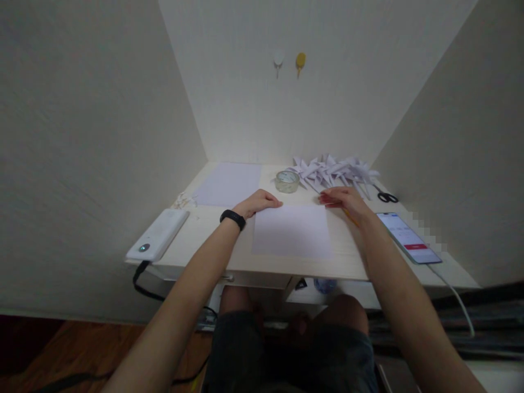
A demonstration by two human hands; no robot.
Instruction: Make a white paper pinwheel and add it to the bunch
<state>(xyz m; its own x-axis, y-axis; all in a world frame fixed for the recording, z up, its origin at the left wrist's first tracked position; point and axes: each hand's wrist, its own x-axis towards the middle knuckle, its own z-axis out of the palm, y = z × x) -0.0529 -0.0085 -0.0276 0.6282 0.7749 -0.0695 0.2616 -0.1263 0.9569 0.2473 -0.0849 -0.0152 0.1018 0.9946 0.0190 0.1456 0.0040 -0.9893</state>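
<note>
A white sheet of paper (291, 231) lies flat near the front of the pale desk (213, 240). My left hand (258, 202), with a black band at the wrist, rests with curled fingers on the sheet's far left corner. My right hand (343, 200) presses fingertips down at the sheet's far right corner. A yellow pencil (351, 219) shows under the right wrist; whether the hand holds it I cannot tell. Just beyond the right hand lies a heap of folded white paper pieces (335, 170).
A roll of clear tape (287, 181) stands behind the sheet. A second white sheet (229, 183) lies at the back left. Black scissors (385, 195) and a lit phone (408, 237) with a cable are at the right. A white power bank (158, 234) sits at the left edge.
</note>
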